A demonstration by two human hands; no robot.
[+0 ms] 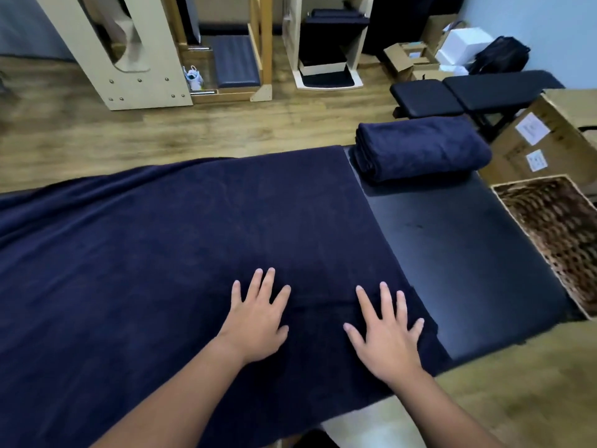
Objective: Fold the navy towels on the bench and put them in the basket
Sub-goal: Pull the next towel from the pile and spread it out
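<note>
towel-draped black bench (pixel 452 253), wooden floor (pixel 193 130)

Towel (pixel 161 253) plush cloth; bench (pixel 468 253) smooth; basket (pixel 555 227) woven.

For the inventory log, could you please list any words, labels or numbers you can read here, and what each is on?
No text can be read.
Two white paper labels on the cardboard box beside the bench: printed, but too small and blurred to read.
Small cartons on the floor at the far wall: no legible marking.
Towels, bench and basket: no text seen.
</note>
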